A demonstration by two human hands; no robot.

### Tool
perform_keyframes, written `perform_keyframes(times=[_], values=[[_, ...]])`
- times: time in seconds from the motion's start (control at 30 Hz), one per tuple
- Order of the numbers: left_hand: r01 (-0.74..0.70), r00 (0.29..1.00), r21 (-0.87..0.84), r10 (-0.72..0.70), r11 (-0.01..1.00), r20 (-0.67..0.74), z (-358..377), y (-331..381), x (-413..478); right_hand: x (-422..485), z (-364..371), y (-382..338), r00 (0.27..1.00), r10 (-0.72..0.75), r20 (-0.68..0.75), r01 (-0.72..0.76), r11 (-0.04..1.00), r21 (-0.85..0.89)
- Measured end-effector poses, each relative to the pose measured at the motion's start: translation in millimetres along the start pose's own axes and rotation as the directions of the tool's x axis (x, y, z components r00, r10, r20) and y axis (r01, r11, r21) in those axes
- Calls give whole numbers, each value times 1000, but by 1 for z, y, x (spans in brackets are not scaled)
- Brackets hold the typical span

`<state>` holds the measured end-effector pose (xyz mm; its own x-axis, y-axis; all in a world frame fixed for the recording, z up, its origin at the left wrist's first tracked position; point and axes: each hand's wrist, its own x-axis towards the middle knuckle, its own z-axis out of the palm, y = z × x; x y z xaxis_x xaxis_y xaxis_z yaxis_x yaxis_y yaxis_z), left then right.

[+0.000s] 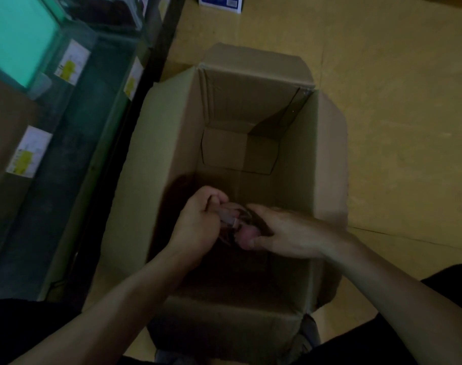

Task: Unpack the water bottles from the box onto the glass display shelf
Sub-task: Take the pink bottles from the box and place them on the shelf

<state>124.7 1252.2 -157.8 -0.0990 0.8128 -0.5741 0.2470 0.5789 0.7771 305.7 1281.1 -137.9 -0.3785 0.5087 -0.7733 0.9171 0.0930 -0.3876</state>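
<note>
An open cardboard box [327, 154] stands on the floor with its flaps spread. Both my hands are inside it near its left side. My left hand [198, 222] has its fingers curled round a small, pale, partly see-through item [231, 216]; dim light and blur keep me from telling whether it is a bottle. My right hand [282, 230] grips the same item from the right, thumb underneath. The far part of the box floor is bare. The glass display shelf [74, 143] runs along the left.
White and yellow price tags [29, 151] hang on the shelf's edges. A dark shelf frame [135, 111] separates the shelf from the box. A blue and white carton [220, 2] lies on the yellow floor [396, 75] at the top.
</note>
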Motion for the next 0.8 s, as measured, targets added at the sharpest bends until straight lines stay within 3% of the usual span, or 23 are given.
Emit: perform_keyframes(times=[0.13,0.27,0.47,0.53,0.67,0.8], values=[[24,1000,-207,-22,978,13,-3,11,0,1,1,-1,995,33,-90,-25,996,90],[55,997,-423,-25,905,76,-8,27,-2,0,-3,-2,952,42,-302,-2,991,134],[-19,998,-505,48,863,46,-21,43,2,-1,-8,-6,869,21,-494,86,978,191],[-77,995,-461,94,884,14,-25,43,5,0,-11,-8,859,30,-511,92,973,211],[-329,944,-154,319,932,-89,-29,35,13,-1,-13,-9,846,22,-533,141,954,264],[-465,885,86,466,881,5,-27,25,21,-8,-21,-8,822,44,-568,232,885,404]])
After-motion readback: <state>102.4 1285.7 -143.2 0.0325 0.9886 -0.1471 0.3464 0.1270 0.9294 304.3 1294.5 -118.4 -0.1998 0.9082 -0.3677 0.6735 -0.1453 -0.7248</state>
